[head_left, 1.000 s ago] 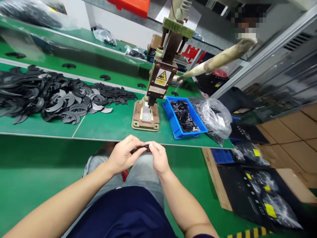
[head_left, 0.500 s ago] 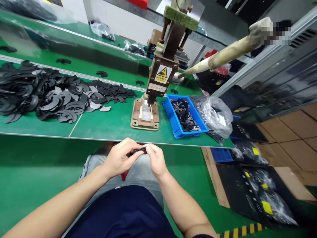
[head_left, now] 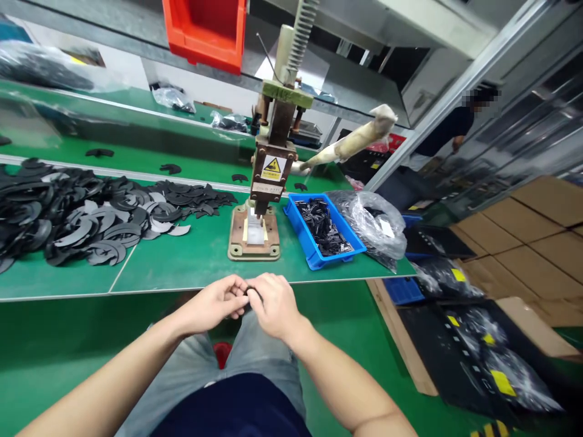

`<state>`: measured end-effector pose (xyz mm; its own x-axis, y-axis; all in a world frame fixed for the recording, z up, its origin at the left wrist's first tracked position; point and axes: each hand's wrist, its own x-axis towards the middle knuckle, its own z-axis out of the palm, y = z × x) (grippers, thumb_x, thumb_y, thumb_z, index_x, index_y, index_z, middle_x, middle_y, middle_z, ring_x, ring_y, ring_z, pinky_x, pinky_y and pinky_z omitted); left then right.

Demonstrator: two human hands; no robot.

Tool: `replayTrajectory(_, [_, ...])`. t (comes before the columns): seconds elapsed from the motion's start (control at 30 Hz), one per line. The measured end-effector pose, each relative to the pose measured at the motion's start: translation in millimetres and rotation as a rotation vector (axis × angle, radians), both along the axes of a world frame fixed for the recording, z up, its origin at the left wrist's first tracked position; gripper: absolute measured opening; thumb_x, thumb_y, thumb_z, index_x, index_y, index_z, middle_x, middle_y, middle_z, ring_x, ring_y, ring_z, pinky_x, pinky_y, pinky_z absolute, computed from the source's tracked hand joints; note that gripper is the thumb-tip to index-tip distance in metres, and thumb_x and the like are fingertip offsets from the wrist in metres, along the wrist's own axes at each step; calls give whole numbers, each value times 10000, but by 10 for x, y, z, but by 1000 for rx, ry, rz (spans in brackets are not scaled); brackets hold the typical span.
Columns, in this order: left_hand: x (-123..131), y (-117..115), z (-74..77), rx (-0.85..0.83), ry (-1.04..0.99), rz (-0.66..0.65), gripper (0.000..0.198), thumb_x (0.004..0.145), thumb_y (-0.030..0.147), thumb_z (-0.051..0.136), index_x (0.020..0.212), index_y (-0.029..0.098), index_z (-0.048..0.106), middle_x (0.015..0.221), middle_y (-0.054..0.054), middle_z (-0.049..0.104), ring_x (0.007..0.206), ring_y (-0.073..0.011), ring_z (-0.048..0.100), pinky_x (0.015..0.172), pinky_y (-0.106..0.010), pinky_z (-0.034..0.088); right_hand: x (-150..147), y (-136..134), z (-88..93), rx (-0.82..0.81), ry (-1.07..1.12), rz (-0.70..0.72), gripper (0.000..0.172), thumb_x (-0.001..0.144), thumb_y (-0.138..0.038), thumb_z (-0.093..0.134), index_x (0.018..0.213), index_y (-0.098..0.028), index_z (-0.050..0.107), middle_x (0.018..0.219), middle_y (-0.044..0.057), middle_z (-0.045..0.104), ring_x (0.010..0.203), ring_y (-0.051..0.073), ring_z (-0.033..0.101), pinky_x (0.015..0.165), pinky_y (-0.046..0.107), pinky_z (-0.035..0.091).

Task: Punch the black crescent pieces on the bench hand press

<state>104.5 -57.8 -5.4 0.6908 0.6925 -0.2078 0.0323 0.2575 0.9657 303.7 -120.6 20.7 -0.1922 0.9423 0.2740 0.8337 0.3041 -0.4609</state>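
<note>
Your left hand and right hand pinch a small black part between them near the table, probably so fingers on both sides steady it.

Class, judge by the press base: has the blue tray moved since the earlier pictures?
No. The blue tray still sits just right of the press base; the whole view has shifted with the camera.
</note>
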Motion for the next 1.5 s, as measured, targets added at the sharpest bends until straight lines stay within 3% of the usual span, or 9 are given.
replayTrajectory(0.13, [-9,377,37,24,45,76,518,850,615,815,1128,199,683,819,-32,725,698,-187,710,694,-337,599,394,242,444,131,136,-44,281,1063,-387,540,1203,-233,729,1177,77,785,1098,211,718,965,392,550])
replayTrajectory(0.3, [134,1113,53,442,127,364,387,868,564,767,1034,216,735,947,-58,794,903,-237,763,861,-365,623,930,674,1517,620,394,-163,334,1049,-479,572,1257,-244,685,1216,84,728,1104,209,705,994,420,590])
replayTrajectory(0.37, [220,1356,66,617,258,412,304,901,495,714,1061,239,754,985,-49,817,921,-239,769,889,-357,611,988,833,1939,757,461,-60,428,1038,-576,557,1321,-265,633,1262,75,696,1142,208,697,1007,425,600])
replayTrajectory(0.53, [420,1664,101,1061,569,319,227,959,381,621,1042,269,800,1112,-51,830,1008,-270,767,910,-360,585,883,1117,2434,638,525,187,449,994,-684,575,1172,-275,630,988,0,664,875,139,679,840,342,621])
replayTrajectory(0.67, [537,1754,93,1227,566,203,262,976,313,575,1018,255,827,1129,-74,821,1081,-275,754,957,-360,583,852,1202,2357,615,628,222,360,970,-603,674,1080,-265,620,881,-35,614,778,111,618,789,308,591])
replayTrajectory(0.83, [583,1822,85,1260,549,132,296,981,265,553,1044,241,841,1150,-80,818,1132,-277,740,1036,-385,572,819,1077,2100,692,614,259,350,959,-505,713,789,-221,600,1027,29,656,1055,180,661,1040,425,560])
replayTrajectory(1.23, [522,1662,70,1080,531,187,359,1040,280,519,1273,217,785,1337,-91,780,1276,-277,694,1150,-424,520,709,866,785,898,508,92,202,908,-310,624,715,-294,564,698,-29,634,842,219,701,1098,644,552])
replayTrajectory(1.33, [224,1697,66,1142,562,227,369,1041,272,516,1314,192,750,1372,-117,754,1305,-285,662,1175,-444,490,677,922,745,950,568,88,191,892,-267,631,710,-286,576,703,-24,631,832,217,695,1092,638,562])
replayTrajectory(1.5, [-767,1867,50,1227,938,347,414,973,267,578,1340,147,726,1382,-182,722,1345,-371,591,1182,-551,436,630,971,769,992,620,94,197,871,-269,651,693,-276,568,679,-28,614,814,216,687,1082,632,553])
